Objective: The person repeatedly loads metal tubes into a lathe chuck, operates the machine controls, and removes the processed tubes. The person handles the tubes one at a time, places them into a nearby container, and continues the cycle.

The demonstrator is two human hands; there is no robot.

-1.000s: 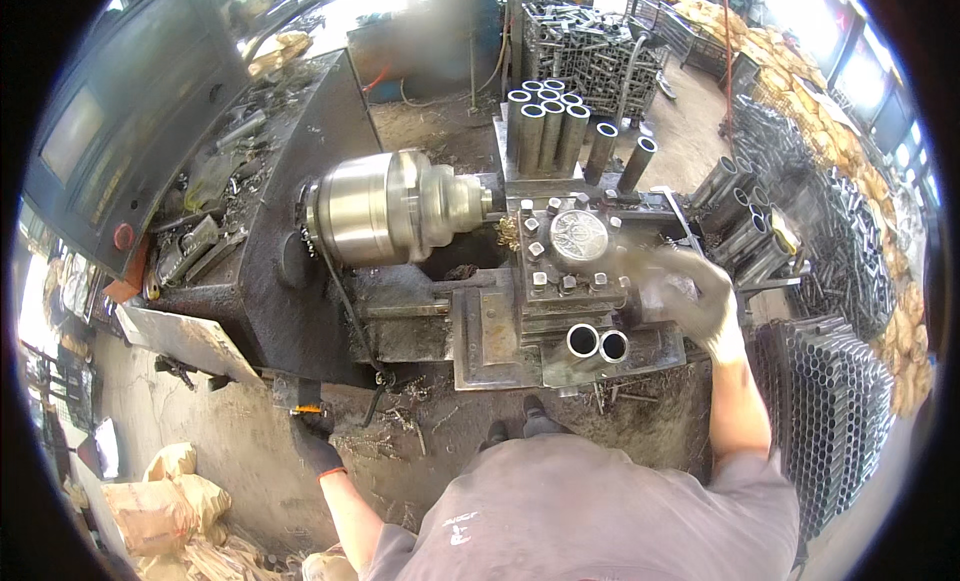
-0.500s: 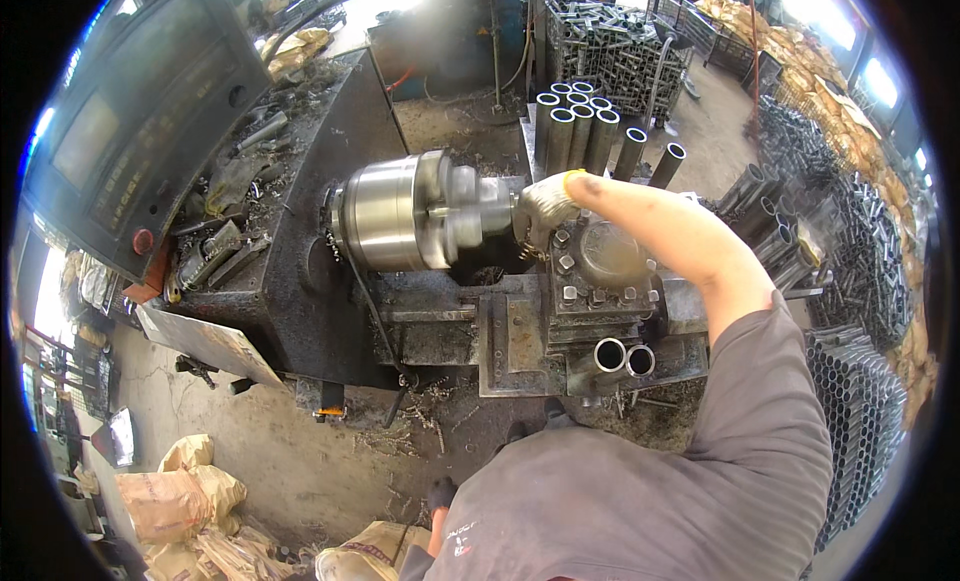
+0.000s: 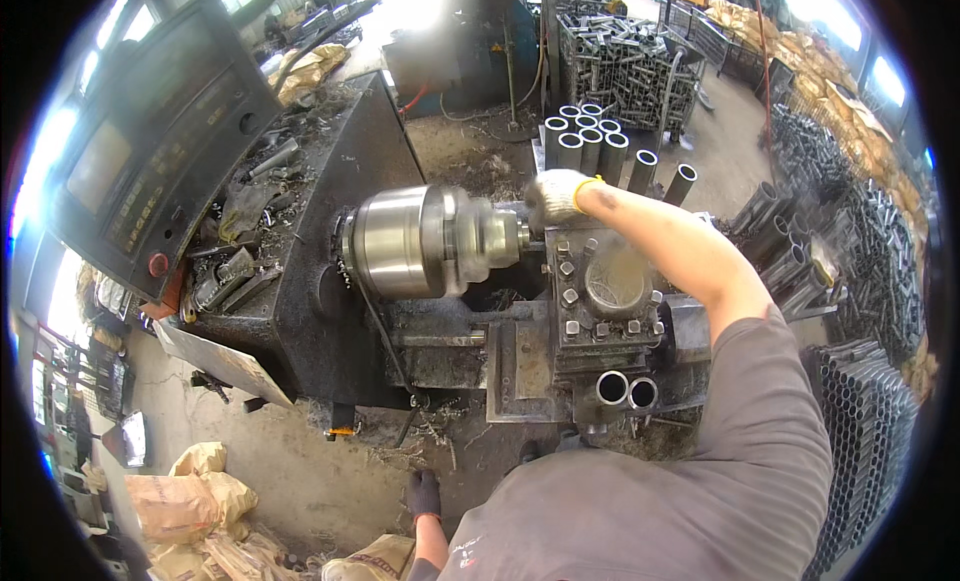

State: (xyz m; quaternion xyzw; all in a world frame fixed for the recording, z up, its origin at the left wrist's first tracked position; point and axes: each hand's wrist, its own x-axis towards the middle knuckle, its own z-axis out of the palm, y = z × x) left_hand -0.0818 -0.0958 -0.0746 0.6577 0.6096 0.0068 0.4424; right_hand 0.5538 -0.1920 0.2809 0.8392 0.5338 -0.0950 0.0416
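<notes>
My right hand, in a white knit glove with a yellow cuff, is beside the open end of a short metal tube. The lathe chuck grips this tube, and its jaws are blurred as if spinning. The fingers look curled, with dark fingertips toward the tube; what they hold, if anything, is hidden. Just nearer stands the tool post with its square-headed bolts. Low beside my body hangs my left hand in a dark glove, away from the machine. Its fingers are too dark to make out.
Upright steel tubes stand in a group beyond my right hand. Two more tubes stand near the tool post. At left is a control panel. Stacked tubes lie at right, paper sacks lower left. Metal chips litter the floor.
My right hand has moved a little away from the tool post, and the tube's end now shows more. My left hand has come further into view. The whole view has shifted slightly.
</notes>
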